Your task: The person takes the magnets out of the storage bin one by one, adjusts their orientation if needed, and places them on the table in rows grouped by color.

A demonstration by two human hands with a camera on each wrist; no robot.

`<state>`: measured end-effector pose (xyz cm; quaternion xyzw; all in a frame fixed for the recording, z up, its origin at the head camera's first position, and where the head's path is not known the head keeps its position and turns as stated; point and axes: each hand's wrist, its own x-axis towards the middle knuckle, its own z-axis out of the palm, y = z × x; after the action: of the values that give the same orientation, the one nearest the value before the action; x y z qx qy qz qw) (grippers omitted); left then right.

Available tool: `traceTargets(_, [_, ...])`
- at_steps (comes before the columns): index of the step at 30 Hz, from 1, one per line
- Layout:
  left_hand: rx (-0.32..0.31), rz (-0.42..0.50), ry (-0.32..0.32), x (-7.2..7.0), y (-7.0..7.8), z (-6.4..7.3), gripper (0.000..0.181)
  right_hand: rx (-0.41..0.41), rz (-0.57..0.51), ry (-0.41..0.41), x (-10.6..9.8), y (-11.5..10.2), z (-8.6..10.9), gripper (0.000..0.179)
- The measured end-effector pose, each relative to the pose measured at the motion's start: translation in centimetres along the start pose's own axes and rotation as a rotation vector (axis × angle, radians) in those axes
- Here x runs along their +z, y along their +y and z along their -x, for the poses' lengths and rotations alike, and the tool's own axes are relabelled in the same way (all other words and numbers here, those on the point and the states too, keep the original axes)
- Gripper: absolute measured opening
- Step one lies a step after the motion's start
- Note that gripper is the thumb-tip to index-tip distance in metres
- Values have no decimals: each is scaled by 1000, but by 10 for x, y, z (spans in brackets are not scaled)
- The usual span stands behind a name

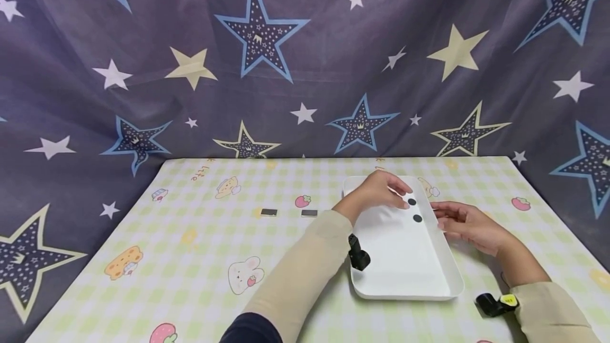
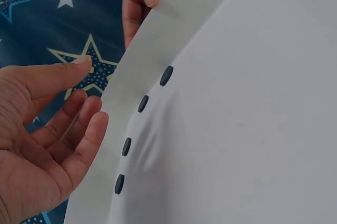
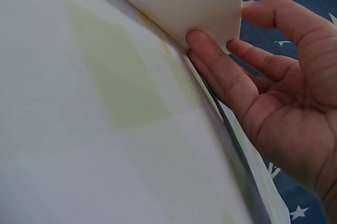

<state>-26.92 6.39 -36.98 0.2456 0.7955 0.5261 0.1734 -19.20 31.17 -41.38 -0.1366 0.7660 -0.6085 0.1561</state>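
Observation:
A shallow white tray (image 1: 400, 263) lies on the table, with several small black discs (image 2: 143, 104) in a row beside its right wall. Two of these discs (image 1: 417, 218) show in the head view; the left hand covers the others. Over the tray's far part is my left hand (image 1: 381, 189), fingers loosely bent beside the discs and nothing between them. My right hand (image 1: 469, 225) holds the tray's right side from outside. Its thumb is at the rim, and its fingertips (image 3: 201, 39) lie low against the outer wall, close to the tablecloth.
Two small dark flat rectangles (image 1: 269, 212) lie left of the tray on the checked tablecloth (image 1: 190, 290). Behind the table hangs a dark star-patterned curtain (image 1: 324, 57). A black wrist camera (image 1: 358, 253) overlaps the tray's left edge; another (image 1: 493, 305) sits by the right sleeve.

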Motion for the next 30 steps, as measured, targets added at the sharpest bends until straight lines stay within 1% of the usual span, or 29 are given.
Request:
traceTargets(3, [14,-52,-28,6,-2,-4,31,1,-1,2,0,0,0,59])
traceTargets(6, [9,-77,-38,14,-5,-7,31,-1,-1,-1,-1,0,0,59])
traceTargets(9, [-29,-77,-34,22,-8,-10,30,-6,-9,-7,-1,1,0,59])
traceTargets(11, [-58,-98,-27,28,-10,-11,29,-17,-14,-17,-2,2,0,58])
traceTargets(13, [-66,-134,-29,33,-12,-11,29,-31,-23,-26,-2,2,0,56])
traceTargets(15, [-53,-196,-31,36,-14,-11,29,-49,-27,-39,-2,2,0,56])
traceTargets(18, [-16,-255,-39,40,-16,-12,30,-62,-34,-48,-2,2,-1,55])
traceTargets(21, [8,-306,-46,43,-17,-13,31,-64,-39,-53,-2,2,0,55])
traceTargets(23, [14,-347,-46,44,-18,-14,30,-63,-42,-56,-2,1,0,55])
traceTargets(30, [4,-496,-30,45,-18,-14,26,-57,-37,-56,-2,0,0,57])
